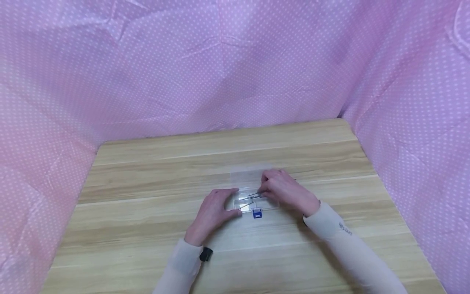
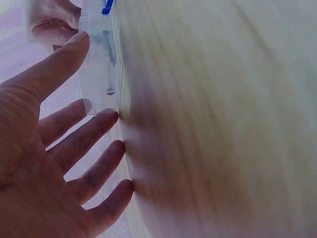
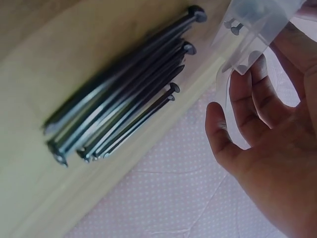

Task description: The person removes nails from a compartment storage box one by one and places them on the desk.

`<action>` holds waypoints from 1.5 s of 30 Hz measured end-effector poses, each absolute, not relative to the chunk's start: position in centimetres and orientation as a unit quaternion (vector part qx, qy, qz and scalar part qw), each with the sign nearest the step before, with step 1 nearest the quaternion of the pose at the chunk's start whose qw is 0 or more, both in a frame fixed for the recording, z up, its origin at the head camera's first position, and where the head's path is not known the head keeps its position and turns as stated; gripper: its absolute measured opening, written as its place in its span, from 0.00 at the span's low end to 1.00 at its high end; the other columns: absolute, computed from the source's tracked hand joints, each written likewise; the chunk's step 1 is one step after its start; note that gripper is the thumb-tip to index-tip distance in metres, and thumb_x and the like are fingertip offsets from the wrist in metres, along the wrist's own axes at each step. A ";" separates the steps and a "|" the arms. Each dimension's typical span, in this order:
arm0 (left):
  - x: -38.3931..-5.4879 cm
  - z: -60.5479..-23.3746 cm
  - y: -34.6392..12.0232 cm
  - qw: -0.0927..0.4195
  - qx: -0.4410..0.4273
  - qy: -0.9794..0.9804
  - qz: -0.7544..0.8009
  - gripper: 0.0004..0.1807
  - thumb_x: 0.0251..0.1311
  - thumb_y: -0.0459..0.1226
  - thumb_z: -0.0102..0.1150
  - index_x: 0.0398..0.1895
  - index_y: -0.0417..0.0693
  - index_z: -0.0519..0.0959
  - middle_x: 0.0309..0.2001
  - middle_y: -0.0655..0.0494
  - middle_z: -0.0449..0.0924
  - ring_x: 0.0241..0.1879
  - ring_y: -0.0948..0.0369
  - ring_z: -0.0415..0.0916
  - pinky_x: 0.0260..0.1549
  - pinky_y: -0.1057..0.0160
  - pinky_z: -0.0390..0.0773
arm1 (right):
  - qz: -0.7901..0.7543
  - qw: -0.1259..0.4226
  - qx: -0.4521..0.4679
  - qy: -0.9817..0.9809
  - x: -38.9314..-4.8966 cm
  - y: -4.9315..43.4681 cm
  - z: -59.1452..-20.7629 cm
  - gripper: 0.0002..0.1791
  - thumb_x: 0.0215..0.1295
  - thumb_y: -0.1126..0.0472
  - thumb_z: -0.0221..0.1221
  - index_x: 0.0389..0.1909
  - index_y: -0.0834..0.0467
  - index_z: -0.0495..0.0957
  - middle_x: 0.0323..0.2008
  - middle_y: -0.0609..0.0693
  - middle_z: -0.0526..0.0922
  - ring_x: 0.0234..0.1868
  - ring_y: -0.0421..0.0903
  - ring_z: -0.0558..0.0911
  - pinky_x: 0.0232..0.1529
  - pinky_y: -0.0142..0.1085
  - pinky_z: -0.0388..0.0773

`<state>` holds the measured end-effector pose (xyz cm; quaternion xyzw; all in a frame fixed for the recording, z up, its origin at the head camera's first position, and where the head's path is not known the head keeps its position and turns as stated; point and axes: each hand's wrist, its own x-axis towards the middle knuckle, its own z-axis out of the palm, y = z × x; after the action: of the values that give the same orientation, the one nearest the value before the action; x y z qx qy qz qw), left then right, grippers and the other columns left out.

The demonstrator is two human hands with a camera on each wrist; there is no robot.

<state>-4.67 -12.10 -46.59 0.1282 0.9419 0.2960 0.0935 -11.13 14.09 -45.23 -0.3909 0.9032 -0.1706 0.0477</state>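
Note:
A clear plastic box (image 1: 271, 204) with a blue latch (image 1: 257, 213) lies on the table, its transparent lid (image 1: 247, 175) swung back. My left hand (image 1: 211, 212) holds the box's left end, thumb at the front wall and fingers at the far side. Over the right part, my right hand (image 1: 286, 191) pinches dark nails (image 1: 253, 197) at its fingertips; how many is hidden. Another nail (image 1: 246, 205) lies slanted in the front part. Through the wall, the left wrist view shows a nail (image 2: 109, 49) inside. Nail heads (image 3: 236, 29) also appear within the box in the right wrist view.
A pile of long steel nails (image 3: 124, 89) of differing thickness lies on the wooden table (image 1: 147, 179) beside the box, mostly behind my right hand in the head view. Pink dotted cloth (image 1: 165, 73) hangs around the table's back and sides.

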 end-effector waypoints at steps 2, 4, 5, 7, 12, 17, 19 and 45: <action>-4.6 -46.6 -12.1 0.091 0.129 0.942 0.297 0.40 0.53 0.52 0.79 0.68 0.50 0.78 0.63 0.49 0.81 0.63 0.47 0.74 0.66 0.45 0.71 | -0.174 0.051 -0.394 0.901 -11.3 14.1 -45.3 0.06 0.59 0.58 0.75 0.37 0.46 0.93 0.33 0.38 0.74 0.38 0.40 0.73 0.45 0.42 0.71; -4.6 -46.6 -12.1 0.090 0.130 0.941 0.299 0.39 0.52 0.51 0.79 0.68 0.50 0.78 0.63 0.49 0.81 0.63 0.47 0.74 0.66 0.45 0.71 | -0.175 0.055 -0.397 0.899 -11.4 14.1 -45.2 0.06 0.58 0.58 0.76 0.37 0.47 0.93 0.33 0.38 0.74 0.38 0.40 0.73 0.45 0.42 0.72; -4.6 -46.6 -12.1 0.089 0.131 0.941 0.300 0.39 0.52 0.51 0.79 0.68 0.50 0.78 0.63 0.49 0.81 0.63 0.47 0.74 0.66 0.45 0.71 | -0.175 0.056 -0.399 0.898 -11.5 14.1 -45.2 0.06 0.58 0.58 0.76 0.37 0.47 0.93 0.33 0.38 0.75 0.38 0.41 0.73 0.44 0.42 0.72; -4.6 -46.6 -12.1 0.086 0.134 0.941 0.299 0.39 0.52 0.51 0.79 0.68 0.49 0.78 0.62 0.49 0.81 0.63 0.47 0.75 0.65 0.45 0.72 | -0.173 0.058 -0.403 0.897 -11.6 14.0 -45.1 0.06 0.58 0.59 0.76 0.36 0.47 0.92 0.33 0.39 0.76 0.38 0.41 0.74 0.43 0.41 0.73; -4.6 -46.6 -12.1 0.086 0.133 0.941 0.300 0.40 0.52 0.52 0.79 0.68 0.48 0.78 0.62 0.49 0.81 0.63 0.47 0.75 0.65 0.45 0.71 | -0.151 0.055 -0.410 0.898 -11.7 13.8 -44.9 0.05 0.58 0.58 0.75 0.35 0.45 0.92 0.34 0.39 0.76 0.39 0.43 0.74 0.44 0.41 0.73; -4.6 -46.7 -12.1 0.086 0.127 0.941 0.302 0.40 0.52 0.52 0.79 0.68 0.49 0.78 0.63 0.49 0.81 0.63 0.47 0.74 0.66 0.45 0.71 | -0.123 0.045 -0.409 0.903 -11.7 13.7 -44.9 0.04 0.60 0.57 0.74 0.35 0.45 0.91 0.36 0.40 0.77 0.42 0.44 0.75 0.46 0.43 0.73; -4.6 -46.7 -12.1 0.087 0.125 0.941 0.301 0.40 0.52 0.52 0.79 0.68 0.49 0.77 0.63 0.49 0.81 0.63 0.48 0.74 0.66 0.45 0.71 | -0.119 0.047 -0.404 0.906 -11.6 13.6 -45.0 0.03 0.61 0.58 0.74 0.35 0.46 0.91 0.37 0.40 0.77 0.43 0.44 0.75 0.48 0.43 0.72; -4.6 -46.5 -12.1 0.086 0.129 0.942 0.299 0.39 0.52 0.51 0.79 0.68 0.48 0.78 0.63 0.48 0.81 0.64 0.47 0.74 0.66 0.45 0.71 | -0.112 -0.003 -0.430 0.896 -11.2 13.9 -46.0 0.07 0.58 0.64 0.73 0.35 0.49 0.88 0.38 0.42 0.75 0.42 0.45 0.74 0.48 0.43 0.70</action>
<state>-4.64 -12.05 -46.47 0.1293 0.9415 0.2990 0.0860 -11.23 13.87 -46.04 -0.4303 0.8957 -0.1117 -0.0032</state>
